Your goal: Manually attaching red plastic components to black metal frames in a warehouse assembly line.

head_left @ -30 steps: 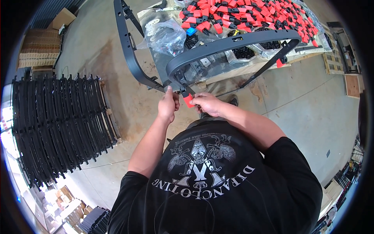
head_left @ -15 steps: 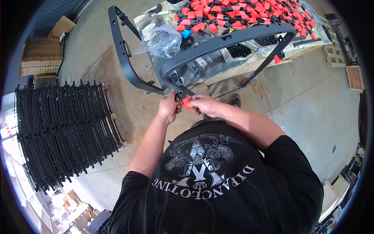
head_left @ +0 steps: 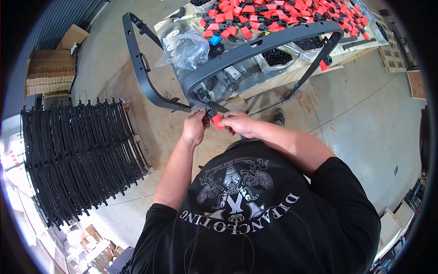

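A large curved black metal frame [head_left: 248,49] stands in front of me, its near lower end close to my hands. At that end sits a red-and-black plastic piece [head_left: 216,121], red part pointing down toward me. My right hand [head_left: 239,123] pinches the red part from the right, thumb and fingers closed. My left hand [head_left: 195,126] is closed beside the piece's black part, fingers bent at the frame's end; what lies between them is hidden. Another red-and-black piece [head_left: 325,65] sits on the frame's far right leg.
A worktable [head_left: 255,82] beyond the frame carries a heap of red-and-black pieces [head_left: 292,13], a clear plastic bag [head_left: 189,50] and a bag of small black parts [head_left: 277,58]. Stacked black frames [head_left: 82,155] stand at left, with flat cardboard [head_left: 50,75] behind. A wooden pallet [head_left: 388,50] lies far right.
My left hand's fingers have curled in more, the thumb no longer pointing up along the piece. My right hand keeps its pinch on the red part. The view has shifted slightly.
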Demonstrator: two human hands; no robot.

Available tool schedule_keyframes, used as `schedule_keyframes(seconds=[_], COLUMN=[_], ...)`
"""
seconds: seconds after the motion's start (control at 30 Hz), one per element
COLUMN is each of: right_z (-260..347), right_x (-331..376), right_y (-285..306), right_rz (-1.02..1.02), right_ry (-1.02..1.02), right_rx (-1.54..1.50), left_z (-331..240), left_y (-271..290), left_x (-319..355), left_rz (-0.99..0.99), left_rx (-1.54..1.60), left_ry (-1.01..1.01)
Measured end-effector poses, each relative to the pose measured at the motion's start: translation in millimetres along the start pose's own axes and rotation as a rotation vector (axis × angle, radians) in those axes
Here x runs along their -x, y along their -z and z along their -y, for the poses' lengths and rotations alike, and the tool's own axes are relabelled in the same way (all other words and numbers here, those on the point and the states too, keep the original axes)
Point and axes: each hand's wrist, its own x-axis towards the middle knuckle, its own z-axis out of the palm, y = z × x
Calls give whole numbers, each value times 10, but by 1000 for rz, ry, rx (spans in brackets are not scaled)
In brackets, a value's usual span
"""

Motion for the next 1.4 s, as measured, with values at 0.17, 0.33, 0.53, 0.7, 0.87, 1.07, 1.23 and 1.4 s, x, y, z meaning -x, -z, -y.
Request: schedule_keyframes(seconds=[0.17,0.33,0.53,0.7,0.87,1.07,1.23,1.4], right_z=[24,21,-25,8,4,34,24,49], right_x=[56,17,29,53,98,112,127,181], right_y=[27,-18,77,-27,54,-8,21,-2], right_rz=[-26,16,-1,31,16,101,110,94], right_ry=[-4,-17,31,30,24,20,-4,28], right_rx=[-21,12,-27,-4,-5,-22,-10,-27], left_z=[-239,94,-345,25,-159,-142,-247,-310], left_y=[-149,445,-378,383,-95,24,-200,-114], left_x=[202,-194,346,-164,167,118,152,194], left_rz=[-40,547,-59,323,157,34,-22,-51], left_rx=[46,323,97,183,-17,14,-9,-75], left_ry=[70,303,-99,375,24,229,189,168])
